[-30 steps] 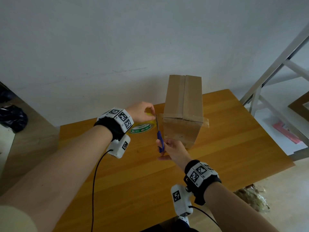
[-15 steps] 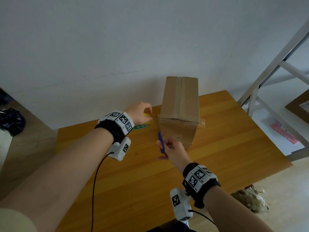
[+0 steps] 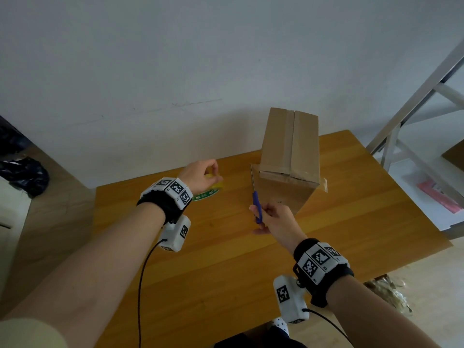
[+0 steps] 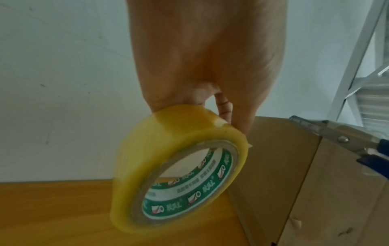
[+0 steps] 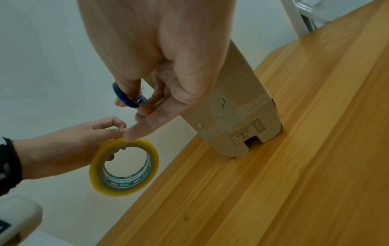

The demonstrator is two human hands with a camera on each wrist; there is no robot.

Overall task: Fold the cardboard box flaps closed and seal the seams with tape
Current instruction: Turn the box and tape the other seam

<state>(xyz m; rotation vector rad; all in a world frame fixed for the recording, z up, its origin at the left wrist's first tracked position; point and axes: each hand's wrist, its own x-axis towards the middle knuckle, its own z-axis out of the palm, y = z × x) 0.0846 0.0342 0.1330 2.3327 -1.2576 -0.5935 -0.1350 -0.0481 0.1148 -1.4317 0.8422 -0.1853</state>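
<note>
A tall brown cardboard box [image 3: 288, 156] stands upright on the wooden table [image 3: 226, 259], its top flaps folded shut with tape along the seam. My left hand [image 3: 203, 173] grips a yellowish roll of clear tape [image 4: 179, 168] left of the box; the roll [image 5: 124, 168] hangs from the fingers, just above the table. My right hand [image 3: 273, 219] holds blue-handled scissors [image 3: 256, 207] beside the box's near left edge, blades [image 4: 328, 133] pointing up along the cardboard. A loose tape end [image 3: 325, 184] sticks out at the box's right side.
A white wall runs behind the table. A metal rack [image 3: 414, 101] stands to the right with a red item [image 3: 437, 194] on the floor under it. A black bag [image 3: 22, 172] lies at far left, crumpled plastic [image 3: 386, 292] by the table's right corner.
My left hand has drawn the tape roll leftward, away from the box. The right hand with the scissors stays beside the box's near left edge.
</note>
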